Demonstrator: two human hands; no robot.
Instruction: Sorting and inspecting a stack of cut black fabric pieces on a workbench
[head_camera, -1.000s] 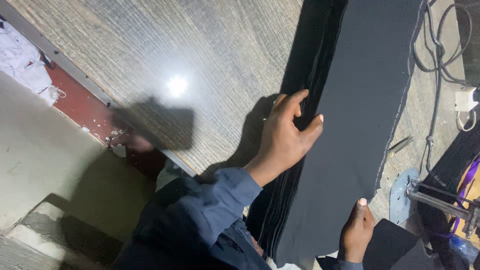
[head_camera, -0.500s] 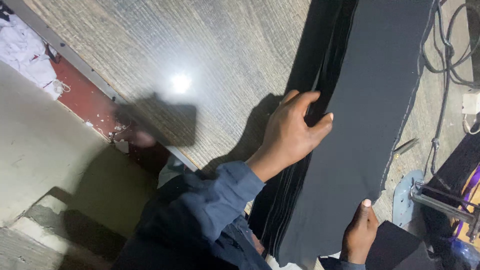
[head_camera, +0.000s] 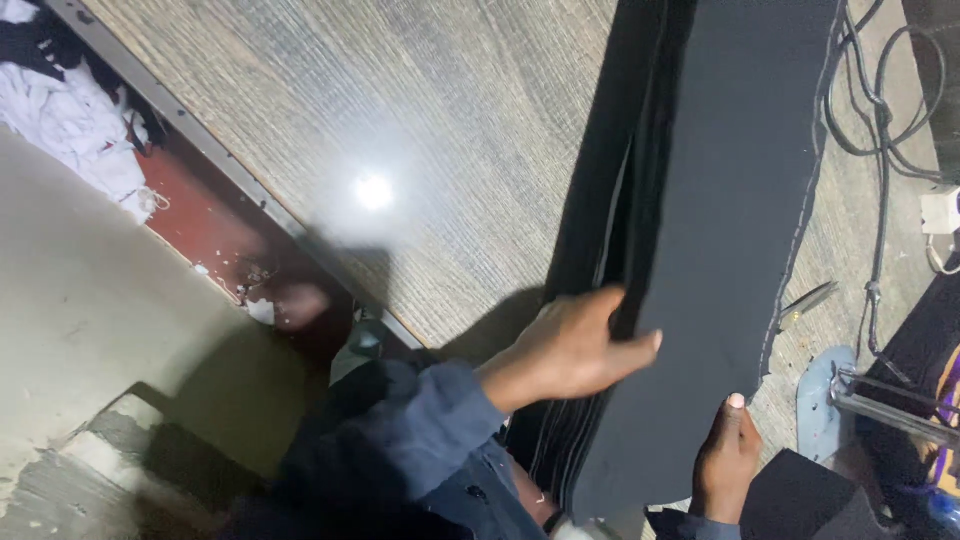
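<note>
Since the earlier frame the left hand (head_camera: 575, 350) has slid lower along the stack of dark fabric panels (head_camera: 720, 240), fingers now flat, gripping its left edge. The right hand (head_camera: 725, 455) pinches the stack's near end. The stack lies lengthwise on the wood-grain counter (head_camera: 400, 120), beside grey cables (head_camera: 880, 150).

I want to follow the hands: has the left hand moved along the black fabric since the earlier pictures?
Yes. The left hand has slid down the stacked black fabric, toward the person's body and the near edge of the wooden table.
</note>
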